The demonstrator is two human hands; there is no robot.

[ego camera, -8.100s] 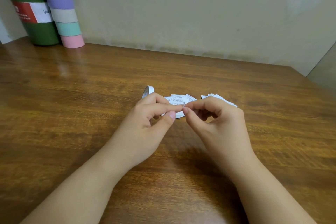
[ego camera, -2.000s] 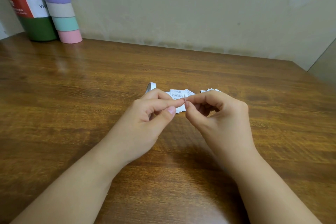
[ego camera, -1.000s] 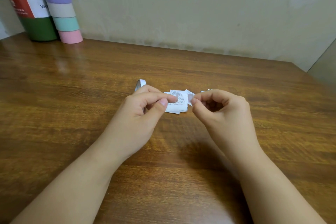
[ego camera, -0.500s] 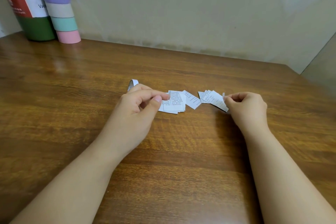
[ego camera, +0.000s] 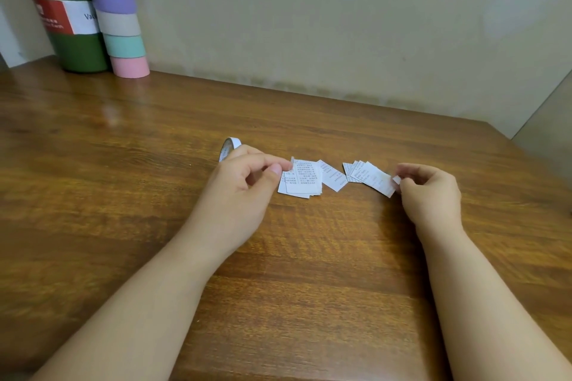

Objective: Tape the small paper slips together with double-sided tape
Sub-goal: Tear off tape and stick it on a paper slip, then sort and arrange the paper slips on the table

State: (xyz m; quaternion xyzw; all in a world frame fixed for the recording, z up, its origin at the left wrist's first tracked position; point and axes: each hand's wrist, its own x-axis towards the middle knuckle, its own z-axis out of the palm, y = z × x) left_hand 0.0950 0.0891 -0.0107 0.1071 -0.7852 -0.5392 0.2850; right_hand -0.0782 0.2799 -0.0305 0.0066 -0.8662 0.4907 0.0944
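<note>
Wooden tabletop (ego camera: 123,195) fills most of your view, brown and glossy, running back to a pale wall (ego camera: 340,25). At the far left corner a dark green bottle (ego camera: 68,15) with a red and white label stands against the wall, and just beside it, on its right, rises a stack of pastel rolls (ego camera: 119,12) banded in teal, grey, purple and pink.

Your left hand (ego camera: 244,182) sits near the middle of the tabletop, its thumb and forefinger pinching the left edge of a small stack of paper slips (ego camera: 301,179) printed with text. One more slip (ego camera: 332,178) pokes out at an angle from the right side of that stack. Behind your left hand, a white roll of tape (ego camera: 229,147) shows partly above the knuckles.

Your right hand (ego camera: 428,192) rests further right, fingers curled, pinching a tiny white scrap (ego camera: 396,179) at its fingertips. That scrap lies right at the near corner of a second, fanned pile of slips (ego camera: 366,176), which lies flat on the tabletop between your two hands.
</note>
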